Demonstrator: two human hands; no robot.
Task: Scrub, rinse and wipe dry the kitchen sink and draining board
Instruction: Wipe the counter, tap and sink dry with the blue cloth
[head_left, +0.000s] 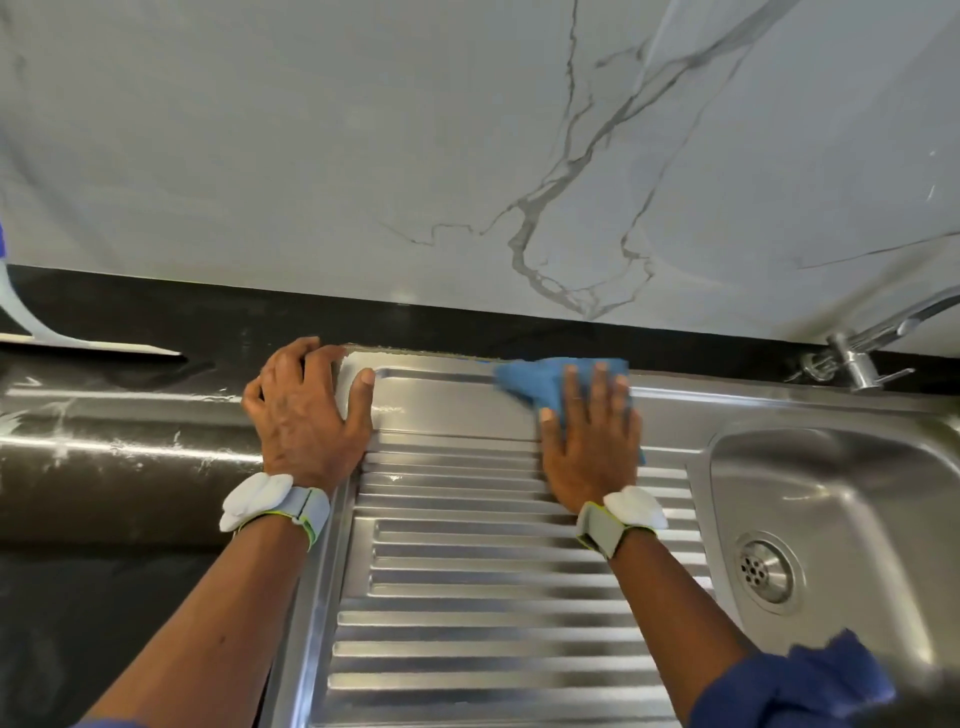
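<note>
**While the cloth sits at the back rim, the grooves are the worry**

As the right hand (592, 441) lies flat on the blue cloth (535, 382), fingers straight and spread, it presses rather than grips, and that's the first thing to watch. The cloth is at the far edge of the draining board (493, 597), bunched to the left of the fingertips, right up against the dark strip below the marble wall (363, 156). Nothing pinches it, so a quick sweep could leave it behind or fold it under the palm.

Over on the left hand (306, 415), the fingers are bent on the board's far-left corner and the thumb lies flat on the steel. It's a brace, and I can see nothing held in it. If that corner is wet, the brace could slide.

Now the board itself: ribs run across it from the hands down to the near edge. A flat palm rides the ridges, so water in the channels may be skipped and dry as streaks. There's a gritty-looking line along the back seam too, and the cloth could drag that onto the steel.

The sink bowl (841, 493) sits to the right, its drain (766, 571) in view and the tap (857, 364) behind. By my reading this is the wipe-dry stage. Pale smears show on the dark counter (104, 441) to the left. A blue sleeve (810, 680) hangs over the bowl's near edge and could pick up damp.
</note>
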